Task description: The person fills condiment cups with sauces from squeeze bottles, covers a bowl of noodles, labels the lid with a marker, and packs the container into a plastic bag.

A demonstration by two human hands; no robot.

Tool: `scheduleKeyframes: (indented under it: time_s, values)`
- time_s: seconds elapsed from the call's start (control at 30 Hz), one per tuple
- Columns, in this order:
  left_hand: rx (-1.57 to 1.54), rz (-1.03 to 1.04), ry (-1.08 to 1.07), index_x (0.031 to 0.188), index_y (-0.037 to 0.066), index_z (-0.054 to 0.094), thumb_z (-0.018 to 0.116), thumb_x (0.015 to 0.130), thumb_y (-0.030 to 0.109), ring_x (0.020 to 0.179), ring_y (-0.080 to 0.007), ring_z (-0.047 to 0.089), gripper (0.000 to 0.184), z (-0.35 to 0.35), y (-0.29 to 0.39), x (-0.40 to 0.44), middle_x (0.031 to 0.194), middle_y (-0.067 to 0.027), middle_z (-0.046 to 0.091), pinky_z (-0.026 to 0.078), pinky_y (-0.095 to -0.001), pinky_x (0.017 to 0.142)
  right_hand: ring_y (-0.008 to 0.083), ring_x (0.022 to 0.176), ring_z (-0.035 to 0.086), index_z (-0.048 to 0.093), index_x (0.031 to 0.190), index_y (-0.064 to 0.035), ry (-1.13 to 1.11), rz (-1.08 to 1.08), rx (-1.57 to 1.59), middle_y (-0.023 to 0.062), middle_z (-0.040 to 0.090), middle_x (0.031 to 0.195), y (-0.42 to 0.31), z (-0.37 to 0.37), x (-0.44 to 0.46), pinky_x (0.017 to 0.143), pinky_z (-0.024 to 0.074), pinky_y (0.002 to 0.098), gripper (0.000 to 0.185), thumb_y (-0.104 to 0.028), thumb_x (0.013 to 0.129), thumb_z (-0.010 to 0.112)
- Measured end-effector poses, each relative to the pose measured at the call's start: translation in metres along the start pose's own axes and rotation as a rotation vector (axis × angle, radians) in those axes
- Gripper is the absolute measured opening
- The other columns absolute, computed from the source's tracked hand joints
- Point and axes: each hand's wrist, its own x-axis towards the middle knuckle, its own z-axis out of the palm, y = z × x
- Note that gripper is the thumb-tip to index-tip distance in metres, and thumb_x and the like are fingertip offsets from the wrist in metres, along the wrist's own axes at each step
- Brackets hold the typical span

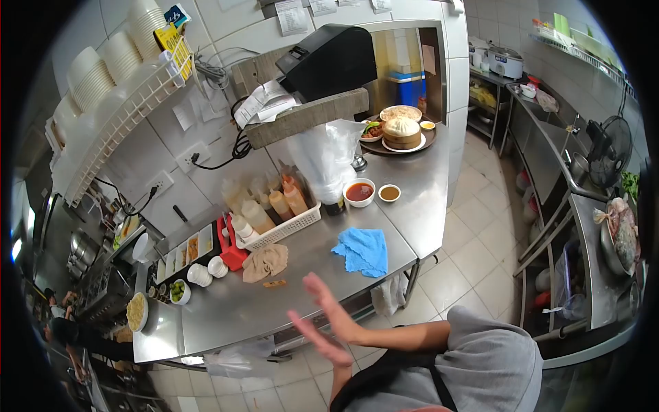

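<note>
My right hand point(334, 312) is held out above the floor by the counter's front edge, fingers stretched and nothing in it. Just below it in the view, my left hand point(324, 345) is also open and bare, its palm turned toward the right one. Both are nearest to the steel counter point(302, 302). A blue cloth point(362, 252) lies crumpled on the counter beyond my hands, with a tan cloth point(266, 263) to its left. A small brown packet point(274, 283) rests in front of the tan cloth.
A white basket point(285, 226) of squeeze bottles stands against the wall. A red sauce bowl point(360, 193) and a small sauce cup point(389, 193) sit near a tray point(427, 143) bearing a bamboo steamer point(401, 133). A person point(82, 336) works at far left.
</note>
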Motion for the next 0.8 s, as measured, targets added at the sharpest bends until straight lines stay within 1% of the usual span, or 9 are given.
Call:
scheduleKeyframes:
  time_s: [0.1, 0.13, 0.2, 0.23, 0.3, 0.37, 0.47, 0.67, 0.8]
  values:
    - [0.136, 0.108, -0.326, 0.141, 0.000, 0.008, 0.016, 0.087, 0.061, 0.137, -0.0306, 0.006, 0.082, -0.002, -0.004, 0.007, 0.147, -0.0196, 0.007, 0.007, -0.0454, 0.108, 0.0296, 0.132, 0.024, 0.019, 0.140, -0.0048, -0.179, -0.002, -0.213, 0.0167, 0.025, 0.142, 0.001, -0.002, 0.005, 0.106, 0.0203, 0.0396, 0.060, -0.040, 0.093, 0.035]
    - [0.130, 0.005, -0.329, 0.141, -0.002, 0.007, 0.017, 0.087, 0.062, 0.137, -0.0302, 0.006, 0.084, -0.003, -0.003, 0.013, 0.147, -0.0204, 0.007, 0.008, -0.0448, 0.108, 0.0328, 0.131, 0.026, 0.028, 0.137, -0.0052, -0.208, -0.184, -0.500, 0.0180, 0.030, 0.139, 0.003, -0.020, 0.022, 0.105, 0.0232, 0.0416, 0.055, -0.035, 0.093, 0.040]
    - [0.104, -0.086, -0.133, 0.140, -0.004, 0.009, 0.019, 0.087, 0.063, 0.136, -0.0315, 0.011, 0.086, -0.008, -0.005, 0.022, 0.146, -0.0209, 0.011, 0.010, -0.0448, 0.108, 0.0384, 0.119, 0.038, 0.048, 0.120, 0.0011, 0.019, -0.291, -0.757, 0.0199, 0.045, 0.127, 0.008, -0.062, 0.046, 0.099, 0.0289, 0.0463, 0.043, -0.024, 0.086, 0.053]
    - [0.051, -0.116, -0.064, 0.141, 0.001, 0.010, 0.024, 0.087, 0.062, 0.135, -0.0295, 0.016, 0.083, -0.018, -0.017, 0.020, 0.146, -0.0180, 0.016, 0.012, -0.0432, 0.108, 0.0390, 0.117, 0.040, 0.048, 0.119, 0.0017, 0.067, -0.479, -1.196, 0.0192, 0.047, 0.125, 0.028, -0.102, 0.060, 0.097, 0.0293, 0.0480, 0.044, -0.021, 0.083, 0.057]
    - [0.043, -0.205, 0.034, 0.140, 0.002, 0.014, 0.024, 0.088, 0.062, 0.132, -0.0302, 0.023, 0.080, -0.031, -0.024, 0.017, 0.143, -0.0196, 0.022, 0.017, -0.0441, 0.106, 0.0409, 0.124, 0.031, 0.041, 0.127, -0.0010, 0.118, -0.229, -1.713, 0.0210, 0.038, 0.133, 0.055, -0.168, 0.072, 0.100, 0.0254, 0.0535, 0.051, -0.030, 0.086, 0.051]
    - [0.078, -0.291, 0.024, 0.140, 0.003, 0.016, 0.024, 0.090, 0.057, 0.131, -0.0305, 0.027, 0.074, -0.038, -0.029, 0.010, 0.141, -0.0201, 0.026, 0.022, -0.0440, 0.104, 0.0415, 0.127, 0.027, 0.038, 0.130, -0.0015, -0.021, 0.110, -1.642, 0.0207, 0.032, 0.138, 0.082, -0.202, 0.062, 0.101, 0.0227, 0.0553, 0.053, -0.033, 0.088, 0.046]
    - [0.103, -0.346, -0.010, 0.139, 0.003, 0.019, 0.023, 0.094, 0.050, 0.129, -0.0303, 0.030, 0.065, -0.036, -0.042, 0.009, 0.139, -0.0202, 0.030, 0.028, -0.0430, 0.101, 0.0406, 0.129, 0.025, 0.036, 0.131, -0.0012, -0.074, -0.009, -1.728, 0.0201, 0.031, 0.139, 0.099, -0.181, 0.054, 0.102, 0.0216, 0.0555, 0.055, -0.034, 0.088, 0.046]
    - [0.138, -0.354, 0.048, 0.138, 0.002, 0.023, 0.027, 0.097, 0.033, 0.126, -0.0279, 0.035, 0.051, -0.028, -0.061, 0.038, 0.136, -0.0195, 0.035, 0.033, -0.0399, 0.098, 0.0409, 0.126, 0.029, 0.040, 0.127, 0.0001, -0.457, -0.142, -1.462, 0.0225, 0.034, 0.135, 0.122, -0.132, 0.103, 0.102, 0.0225, 0.0545, 0.053, -0.031, 0.086, 0.050]
    - [0.177, -0.358, 0.170, 0.132, 0.000, 0.034, 0.039, 0.095, 0.018, 0.110, -0.0207, 0.049, 0.042, -0.043, -0.060, 0.079, 0.124, -0.0163, 0.047, 0.039, -0.0321, 0.091, 0.0417, 0.112, 0.041, 0.043, 0.121, 0.0026, -0.085, -0.297, -1.214, 0.0248, 0.043, 0.121, 0.085, -0.108, 0.200, 0.094, 0.0346, 0.0452, 0.051, -0.018, 0.078, 0.062]
